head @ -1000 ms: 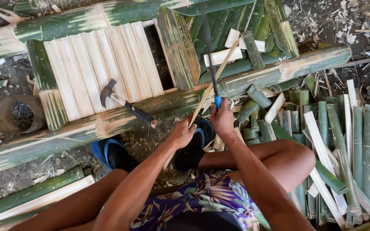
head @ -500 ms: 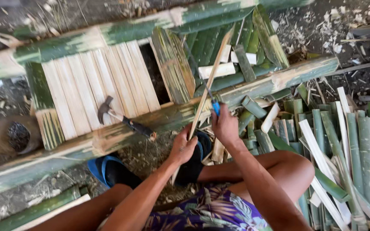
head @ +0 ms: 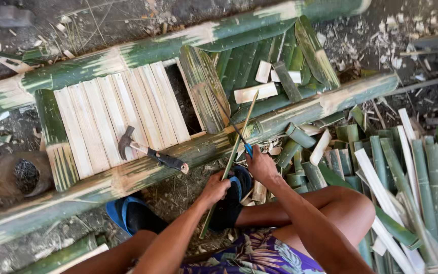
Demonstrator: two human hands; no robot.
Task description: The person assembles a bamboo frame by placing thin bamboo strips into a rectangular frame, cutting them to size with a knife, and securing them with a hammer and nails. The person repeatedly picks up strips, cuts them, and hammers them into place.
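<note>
A long, thin, pale strip of split bamboo (head: 234, 157) stands tilted in front of a seated person, its top leaning away toward the far right and its lower end down near the feet. It looks light, stiff and springy, with split edges that are probably sharp and splintery, so it is best held around its flat faces low and mid-length, as it is here. The left hand (head: 214, 189) grips the strip low down, fingers closed around it. The right hand (head: 262, 165) sits just to the right and slightly farther up, fingers clamped on the blue handle of a thin dark blade (head: 242, 138) whose edge lies against the strip.

Under the hands are two blue rubber sandals (head: 128, 213) on the dirt ground (head: 178, 190). Just beyond runs a thick green bamboo pole (head: 128, 177), one side of a frame with a second pole farther off. Pale flat bamboo slats (head: 107, 122) bridge the frame on the left. A claw hammer with a black grip (head: 150, 152) rests on the slats and near pole. On the right lies a loose pile of green and white split bamboo pieces (head: 406, 167).
</note>
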